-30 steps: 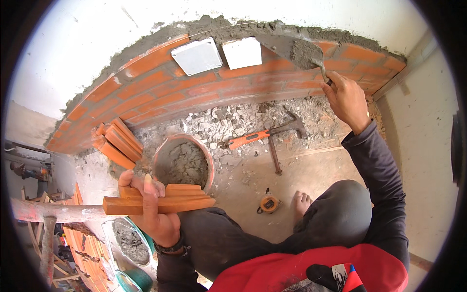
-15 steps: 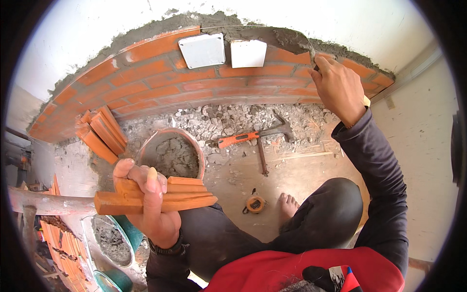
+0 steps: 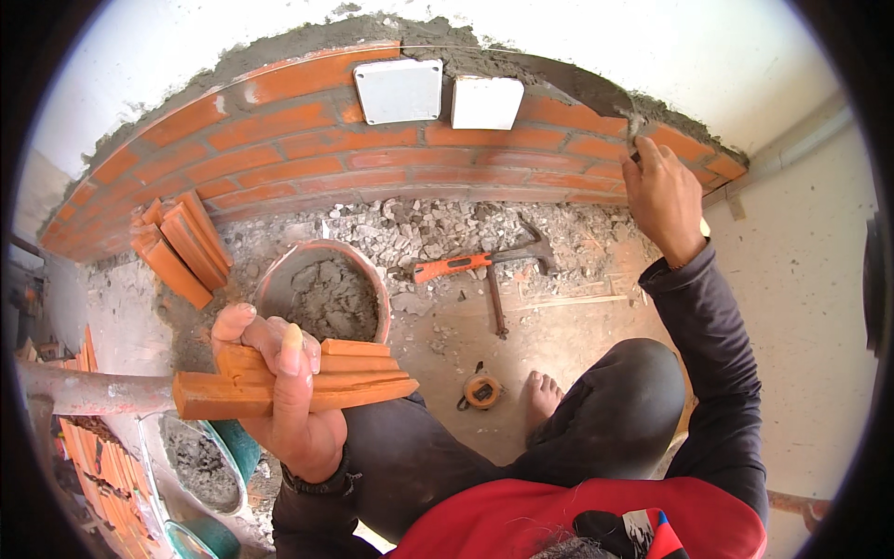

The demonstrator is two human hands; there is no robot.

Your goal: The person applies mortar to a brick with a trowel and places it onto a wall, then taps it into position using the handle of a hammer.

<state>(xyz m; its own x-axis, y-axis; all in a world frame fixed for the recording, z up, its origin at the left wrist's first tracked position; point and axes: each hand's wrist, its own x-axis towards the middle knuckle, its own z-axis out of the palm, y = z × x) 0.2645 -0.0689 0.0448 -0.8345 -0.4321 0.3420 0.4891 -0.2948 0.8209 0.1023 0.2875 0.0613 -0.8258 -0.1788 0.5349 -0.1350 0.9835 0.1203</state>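
Along the top edge of the orange-brick wall (image 3: 298,121), the uppermost course (image 3: 321,74) stops above the square light-grey box (image 3: 400,93), leaving grey mortar (image 3: 442,39) unbricked rightward, where the right hand (image 3: 666,200) grips a metal trowel (image 3: 596,91), while the left hand (image 3: 296,401) clutches narrow orange clay bricks (image 3: 223,396).

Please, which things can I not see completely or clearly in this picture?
All in the head view:
- Trowel: handle mostly hidden by the right hand.
- Orange brick: partly covered by the left hand.
- Lower green bucket: cut off by the bottom edge.
- Tape measure: markings too small.
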